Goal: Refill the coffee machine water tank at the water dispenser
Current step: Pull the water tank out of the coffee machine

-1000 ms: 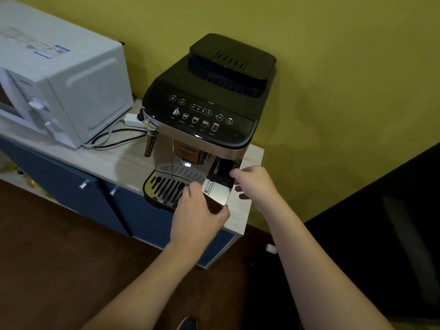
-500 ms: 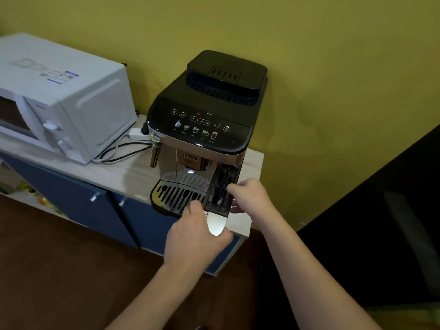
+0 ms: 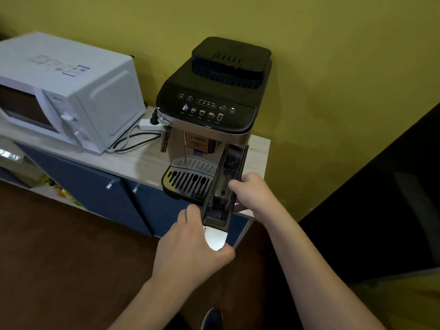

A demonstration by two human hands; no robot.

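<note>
A black and silver coffee machine (image 3: 209, 110) stands on a light wooden counter (image 3: 133, 160) against a yellow wall. Its narrow water tank (image 3: 226, 184), dark and see-through with a silver front panel, sticks far out of the machine's front right side, past the counter edge. My left hand (image 3: 192, 244) grips the tank's silver front end from the left and below. My right hand (image 3: 254, 194) holds the tank's right wall about halfway along. The slotted drip tray (image 3: 188, 182) lies just left of the tank.
A white microwave (image 3: 64, 91) sits on the counter's left, with a power strip (image 3: 148, 125) and cables (image 3: 128, 144) between it and the machine. Blue cabinet doors (image 3: 95, 186) are below. A dark surface (image 3: 381, 210) rises at the right. My shoe (image 3: 212, 319) shows on the brown floor.
Both hands have drawn the water tank much farther out of the machine toward me; it started nearly flush. The view has pulled back from the counter.
</note>
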